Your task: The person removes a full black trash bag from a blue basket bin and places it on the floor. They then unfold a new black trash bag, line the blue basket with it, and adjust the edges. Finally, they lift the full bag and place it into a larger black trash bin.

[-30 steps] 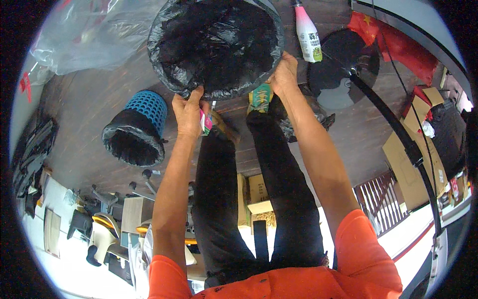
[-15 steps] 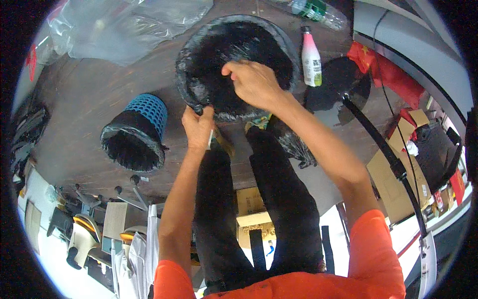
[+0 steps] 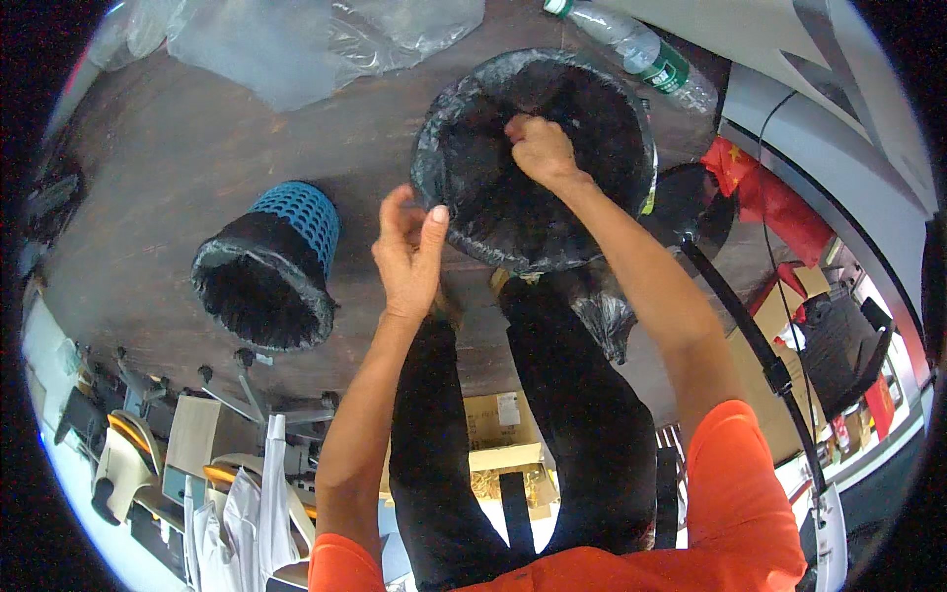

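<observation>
A round bin (image 3: pixel 426 178) lined with a black plastic bag (image 3: pixel 607 168) stands before me, the bag folded over its rim. Inside the mouth of the bin, my right hand (image 3: pixel 545 153) is closed in a fist, nothing visible in its fingers. My left hand (image 3: pixel 409 255) is beside the rim's near left edge, its fingers apart and holding nothing. To the left lies a blue perforated basket (image 3: pixel 298 219), its mouth lined with another black bag (image 3: pixel 237 249) and facing me.
Clear plastic sheeting (image 3: pixel 286 49) lies far left. A plastic bottle (image 3: pixel 631 49) with a green label lies beyond the bin. On the right are a black pole (image 3: pixel 740 306), red cloth (image 3: pixel 779 202) and a crumpled black bag (image 3: pixel 604 316). Chairs (image 3: pixel 133 464) stand lower left.
My left hand has let go of the bag's rim and opened. My right fist stays inside the bin. The bin appears further right in view, now hiding the pink-and-white bottle.
</observation>
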Demonstrator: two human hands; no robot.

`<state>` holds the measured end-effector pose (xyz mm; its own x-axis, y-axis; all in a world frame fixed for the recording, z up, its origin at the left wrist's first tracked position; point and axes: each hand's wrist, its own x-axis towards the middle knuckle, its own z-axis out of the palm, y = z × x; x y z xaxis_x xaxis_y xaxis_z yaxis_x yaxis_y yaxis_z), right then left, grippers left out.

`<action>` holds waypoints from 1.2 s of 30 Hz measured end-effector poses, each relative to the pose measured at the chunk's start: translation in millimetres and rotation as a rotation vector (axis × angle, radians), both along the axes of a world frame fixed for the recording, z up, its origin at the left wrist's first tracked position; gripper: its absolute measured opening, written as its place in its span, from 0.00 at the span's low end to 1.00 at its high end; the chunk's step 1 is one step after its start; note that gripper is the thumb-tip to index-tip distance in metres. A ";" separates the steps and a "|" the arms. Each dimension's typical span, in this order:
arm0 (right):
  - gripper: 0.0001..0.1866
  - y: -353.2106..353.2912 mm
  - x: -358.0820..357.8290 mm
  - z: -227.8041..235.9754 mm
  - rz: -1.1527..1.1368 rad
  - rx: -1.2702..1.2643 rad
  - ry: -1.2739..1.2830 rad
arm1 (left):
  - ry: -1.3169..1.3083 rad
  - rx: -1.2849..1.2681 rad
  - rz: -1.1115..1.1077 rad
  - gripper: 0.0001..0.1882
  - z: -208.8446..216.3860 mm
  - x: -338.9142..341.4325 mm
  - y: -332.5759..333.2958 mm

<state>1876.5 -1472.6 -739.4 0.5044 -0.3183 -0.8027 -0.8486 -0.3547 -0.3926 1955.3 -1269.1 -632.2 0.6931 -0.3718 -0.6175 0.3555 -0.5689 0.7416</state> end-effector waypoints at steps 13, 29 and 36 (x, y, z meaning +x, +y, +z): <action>0.17 21.5 -8.3 65.1 -0.065 -0.090 -0.131 | -0.127 0.396 -0.343 0.27 19.9 10.5 -41.5; 0.19 16.2 3.8 19.9 -0.188 0.072 -0.148 | -0.112 0.176 -0.278 0.27 0.5 -6.4 -34.5; 0.08 -20.9 -89.6 188.1 -0.859 0.170 -0.829 | 0.087 0.039 0.074 0.19 50.8 -10.1 16.4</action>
